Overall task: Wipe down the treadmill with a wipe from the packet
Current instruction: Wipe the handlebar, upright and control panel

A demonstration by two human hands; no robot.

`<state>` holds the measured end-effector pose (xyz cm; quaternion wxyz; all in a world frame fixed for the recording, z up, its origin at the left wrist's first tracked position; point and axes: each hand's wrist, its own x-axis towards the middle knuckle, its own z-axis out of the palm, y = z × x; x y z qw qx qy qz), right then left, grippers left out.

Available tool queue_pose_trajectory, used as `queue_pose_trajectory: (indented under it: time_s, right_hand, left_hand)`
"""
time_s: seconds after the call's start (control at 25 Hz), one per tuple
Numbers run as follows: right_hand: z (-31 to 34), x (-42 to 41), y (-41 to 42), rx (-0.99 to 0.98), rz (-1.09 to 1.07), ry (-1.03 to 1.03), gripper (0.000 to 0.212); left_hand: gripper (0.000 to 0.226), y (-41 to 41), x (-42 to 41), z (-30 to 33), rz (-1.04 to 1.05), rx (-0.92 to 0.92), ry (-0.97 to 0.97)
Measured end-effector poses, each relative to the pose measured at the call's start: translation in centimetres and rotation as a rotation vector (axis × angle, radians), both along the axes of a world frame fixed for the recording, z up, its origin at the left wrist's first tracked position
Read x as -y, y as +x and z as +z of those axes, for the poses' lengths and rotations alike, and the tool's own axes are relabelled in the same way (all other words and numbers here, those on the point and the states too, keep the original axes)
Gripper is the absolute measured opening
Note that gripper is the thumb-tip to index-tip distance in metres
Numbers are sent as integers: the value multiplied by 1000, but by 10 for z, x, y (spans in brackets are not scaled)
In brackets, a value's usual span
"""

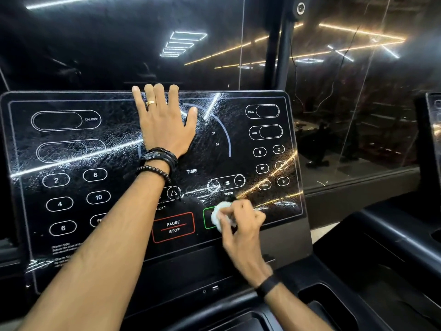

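The treadmill's black glossy console panel fills the middle of the view, streaked with wet smears. My left hand lies flat with fingers spread on the panel's upper centre, fingertips over its top edge. My right hand is closed around a crumpled white wipe and presses it on the panel's lower right, over the green-framed button beside the red PAUSE STOP button. The wipe packet is not in view.
A dark tray with cup recesses runs below the console. A glass wall behind reflects ceiling lights. The edge of a second console stands at the far right.
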<state>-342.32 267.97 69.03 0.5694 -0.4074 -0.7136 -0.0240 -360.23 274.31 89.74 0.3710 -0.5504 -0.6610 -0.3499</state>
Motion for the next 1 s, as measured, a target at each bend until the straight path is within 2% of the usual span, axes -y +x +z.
queue_pose_trajectory:
  time_s: [0.08, 0.12, 0.32, 0.4, 0.56, 0.64, 0.72, 0.84, 0.92, 1.0]
  right_hand:
    - [-37, 16, 9, 131, 55, 20, 12]
    - [-46, 17, 18, 128, 46, 33, 9]
    - [9, -16, 13, -114, -117, 24, 5]
    - [19, -11, -8, -59, -56, 28, 7]
    - [-37, 20, -4, 195, 103, 65, 10]
    - [-45, 18, 12, 188, 73, 77, 11]
    - [-25, 2, 16, 98, 10, 64, 13]
    - [17, -13, -5, -18, -50, 60, 10]
    - [18, -3, -22, 20, 1, 60, 11]
    - [-9, 12, -22, 109, 75, 51, 15]
  left_hand:
    - [62, 0, 0, 0, 1, -2, -11]
    - [62, 0, 0, 0, 6, -4, -15]
    - [62, 0, -1, 0, 21, 4, -16]
    - [62, 1, 0, 0, 22, 4, -18]
    - [64, -1, 2, 1, 0, -5, -52]
    - [66, -8, 4, 3, -6, -47, -85]
    - [66, -18, 6, 11, 9, -84, -114]
    - [70, -35, 18, 16, 89, 24, -75]
    - [72, -45, 25, 11, 116, 17, -57]
    - [69, -53, 32, 10, 76, -15, -73]
